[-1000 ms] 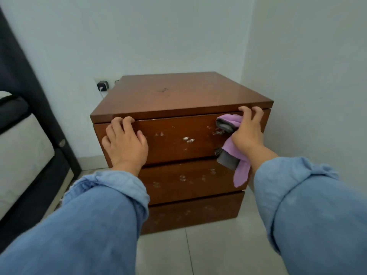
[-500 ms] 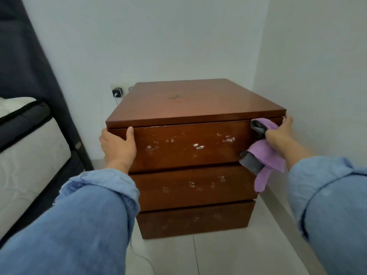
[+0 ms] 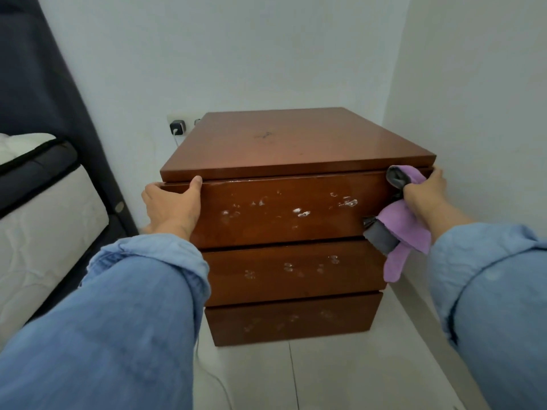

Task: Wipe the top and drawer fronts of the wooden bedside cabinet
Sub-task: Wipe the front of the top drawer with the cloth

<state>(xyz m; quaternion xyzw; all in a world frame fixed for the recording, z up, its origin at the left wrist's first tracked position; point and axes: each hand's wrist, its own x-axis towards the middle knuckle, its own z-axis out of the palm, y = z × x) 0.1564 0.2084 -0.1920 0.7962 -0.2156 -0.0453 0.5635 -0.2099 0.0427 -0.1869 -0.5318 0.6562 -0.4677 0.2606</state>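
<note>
You have both hands on the wooden bedside cabinet (image 3: pixel 296 149), which stands on the tiled floor (image 3: pixel 340 377) in the corner, between the bed (image 3: pixel 38 208) and the side wall. Your left hand (image 3: pixel 173 207) wraps the left end of the top drawer front (image 3: pixel 284 208), thumb hooked over its upper edge and fingers out of sight round the side. Your right hand (image 3: pixel 424 192) does the same at the right end, and it also keeps the purple and grey cloth (image 3: pixel 398 229) trapped against that end, with the loose tail hanging down past the middle drawer front (image 3: pixel 293 272).

That paired hold at the 2 ends looks like a grip for steadying or shifting the cabinet, or for drawing the top drawer out, not for wiping. I cannot tell which. The cloth is bunched and dangling, so very little of it lies flat on the wood.

All 3 drawers read as closed or nearly so, and nothing of their insides shows. The top drawer front carries whitish smears across its middle and right, the middle one has a fainter scatter, and the bottom drawer front (image 3: pixel 291 319) shows dull patches. The top panel has a small dark mark near its centre. A charger plug (image 3: pixel 177 126) sits in the wall socket behind the left rear corner.
</note>
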